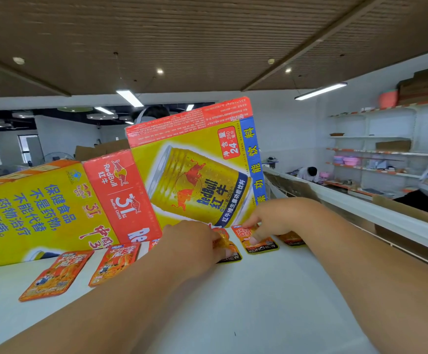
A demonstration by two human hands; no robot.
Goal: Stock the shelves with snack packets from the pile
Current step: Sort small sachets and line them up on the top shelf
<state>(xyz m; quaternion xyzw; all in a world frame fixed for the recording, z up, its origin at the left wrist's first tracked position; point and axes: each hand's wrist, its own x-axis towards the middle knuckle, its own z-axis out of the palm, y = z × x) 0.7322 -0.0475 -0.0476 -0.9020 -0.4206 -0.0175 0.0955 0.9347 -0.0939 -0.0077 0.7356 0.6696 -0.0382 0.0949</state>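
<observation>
Hands (192, 242) (275, 218) pinch 2 of 5 snack packets (262, 246).

Bright, even light comes from ceiling tube lamps (130, 98) far above the fingers (259, 226). Soft shadows lie beneath them. The edges bend strongly, and the fingertips are slightly blurred.

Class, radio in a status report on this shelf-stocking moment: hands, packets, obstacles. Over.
Left hand grips an orange foil snack packet; right hand pinches its neighbour. Both packets on the white shelf. Yellow-and-red cardboard drink boxes crowd behind.
</observation>
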